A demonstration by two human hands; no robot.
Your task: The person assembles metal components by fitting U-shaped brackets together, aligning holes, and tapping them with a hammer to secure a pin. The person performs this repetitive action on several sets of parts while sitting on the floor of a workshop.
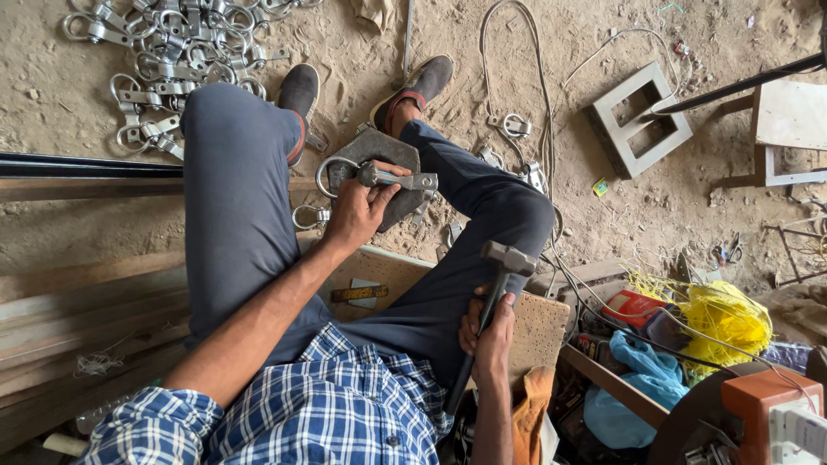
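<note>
I sit on a low wooden board with both knees bent, feet on the sandy floor. My left hand (355,211) grips a metal ring clamp (379,176) and holds it down on a thick steel block (392,168) between my legs. My right hand (489,331) is closed around the dark handle of a hammer (504,263), whose steel head is raised over my right thigh, a short way right of the clamp.
A heap of similar metal ring clamps (172,52) lies on the ground at top left. A grey concrete frame block (639,120) sits at right, with loose wires (534,103). Yellow twine (728,319), blue cloth and clutter crowd the bottom right. Wooden planks (86,301) lie left.
</note>
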